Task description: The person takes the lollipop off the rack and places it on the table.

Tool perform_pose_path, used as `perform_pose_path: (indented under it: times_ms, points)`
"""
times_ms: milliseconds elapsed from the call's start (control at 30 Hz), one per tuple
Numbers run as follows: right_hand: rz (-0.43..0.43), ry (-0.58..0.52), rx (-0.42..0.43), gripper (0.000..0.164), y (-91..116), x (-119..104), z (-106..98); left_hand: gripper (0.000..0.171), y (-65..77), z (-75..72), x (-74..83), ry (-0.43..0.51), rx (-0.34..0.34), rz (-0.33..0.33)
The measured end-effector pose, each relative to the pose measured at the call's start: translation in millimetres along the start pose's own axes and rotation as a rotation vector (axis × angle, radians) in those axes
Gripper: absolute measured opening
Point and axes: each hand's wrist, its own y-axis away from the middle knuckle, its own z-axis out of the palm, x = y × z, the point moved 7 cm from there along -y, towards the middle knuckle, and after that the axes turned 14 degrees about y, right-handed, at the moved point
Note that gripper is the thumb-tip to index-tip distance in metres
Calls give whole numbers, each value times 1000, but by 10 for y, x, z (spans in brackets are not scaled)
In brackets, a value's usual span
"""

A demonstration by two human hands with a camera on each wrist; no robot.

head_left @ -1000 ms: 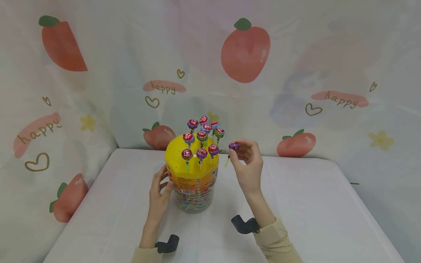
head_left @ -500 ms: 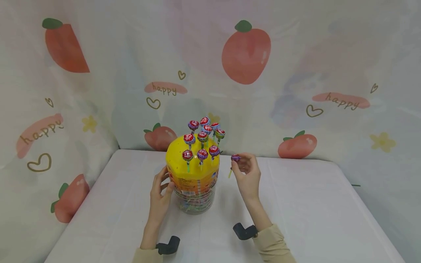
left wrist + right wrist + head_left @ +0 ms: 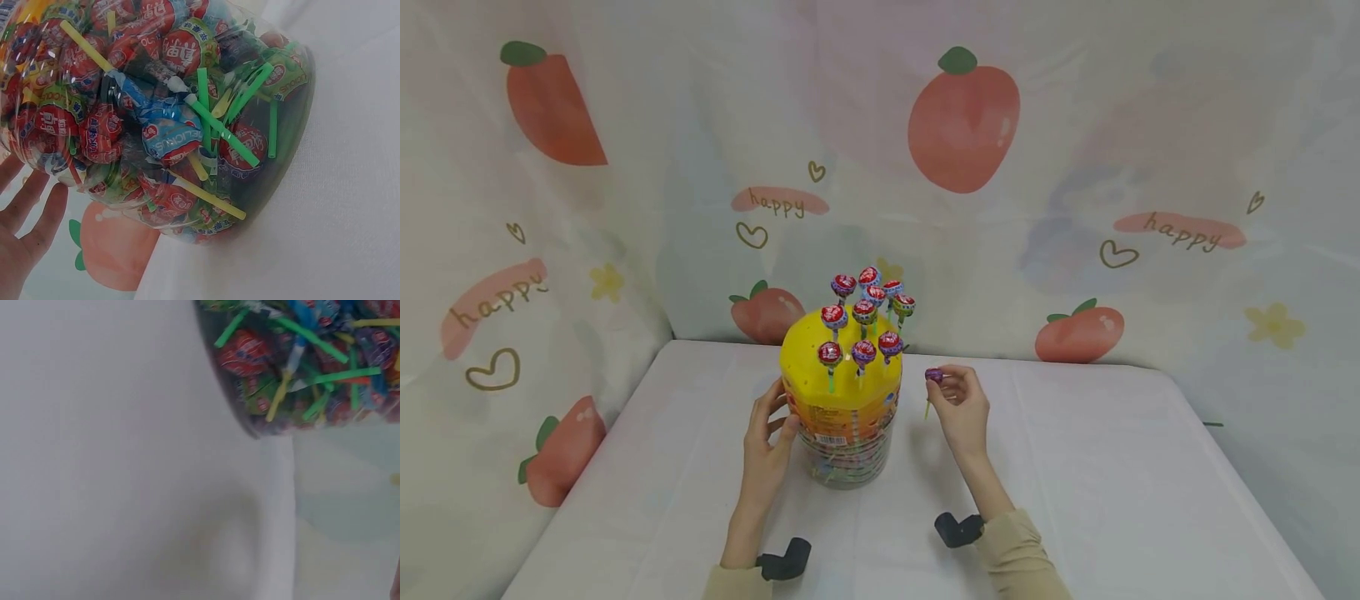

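A clear plastic jar point(image 3: 842, 467) with a yellow lid point(image 3: 808, 358) stands upright on the table. Several wrapped lollipops point(image 3: 864, 352) stick up from the lid. My left hand point(image 3: 767, 442) touches the jar's left side with spread fingers and thumb; the left wrist view shows them fairly straight against the wall of the jar point(image 3: 169, 131). Right of the jar and apart from it, my right hand point(image 3: 962, 408) pinches a purple-and-red lollipop point(image 3: 933, 376) near its head, stick pointing down. Only a sliver of that hand point(image 3: 396, 587) enters the right wrist view; its lollipop is out of that view.
Packed inside the jar are loose lollipops point(image 3: 172, 134) with green and yellow sticks. A white cloth covers the table point(image 3: 1097, 492). Behind it hangs a printed fabric backdrop point(image 3: 850, 108). Black curved pieces point(image 3: 786, 560) sit at both wrists.
My right hand has come down and nearer to me, still pinching the lollipop. The left hand stays against the jar. The head view has shifted slightly.
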Motion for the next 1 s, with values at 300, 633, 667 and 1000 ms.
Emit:
perform_pose_path:
  times_ms: [300, 633, 667, 1000]
  points:
    - [72, 166, -16, 25, -110, 613, 155, 56, 7, -4, 0, -1, -2, -16]
    - [193, 383, -121, 26, -131, 887, 239, 55, -7, -10, 3, -1, 3, -18]
    - [201, 401, -131, 26, -131, 907, 248, 55, -10, -10, 0, -3, 3, -22]
    - [258, 544, -224, 26, -121, 1044, 289, 59, -48, -46, -319, -18, 23, -26]
